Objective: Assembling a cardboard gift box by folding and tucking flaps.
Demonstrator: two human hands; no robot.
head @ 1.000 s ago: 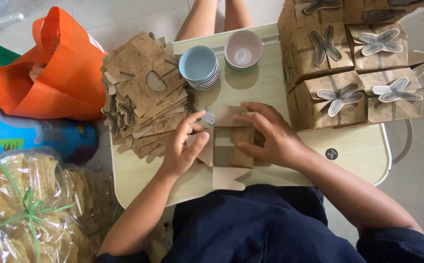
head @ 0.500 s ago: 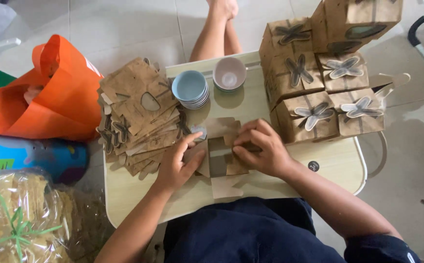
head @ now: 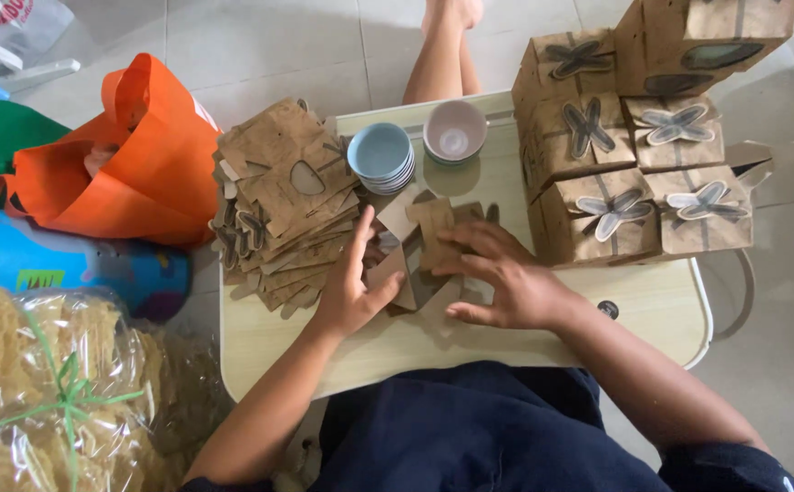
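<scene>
Two hands (head: 351, 292) work at one small table (head: 652, 310). Five folded brown boxes (head: 597, 214), two bowl stacks (head: 380, 157), one pile of flat cardboard blanks (head: 278, 200), one orange bag (head: 142, 155).

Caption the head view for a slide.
Both hands fold a flat brown box blank on a small table.

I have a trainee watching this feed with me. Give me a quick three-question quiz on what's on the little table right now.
1. True or false: both hands rest on the flat brown box blank.
2. Which lies nearer the left hand: A) the stack of flat blanks, B) the finished boxes?
3. What colour is the bowl beside the blue bowl stack?

Key: 1. True; the right hand presses it too. 2. A. 3. Pale pink.
</scene>
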